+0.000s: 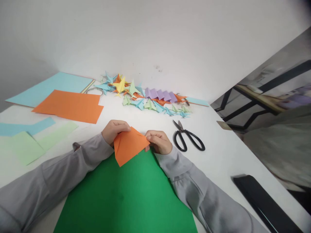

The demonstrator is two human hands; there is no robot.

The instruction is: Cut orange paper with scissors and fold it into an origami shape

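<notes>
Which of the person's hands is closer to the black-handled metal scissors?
The right: that right hand is left of the scissors, pinching the folded orange paper; the left hand, at the paper's upper left, is farther off.

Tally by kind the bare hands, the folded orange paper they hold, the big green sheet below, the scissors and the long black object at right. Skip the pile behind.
Bare hands, left hand and right hand: 2
Folded orange paper: 1
Large flat green sheet: 1
Black-handled metal scissors: 1
Long flat black object: 1
Total: 6
</notes>
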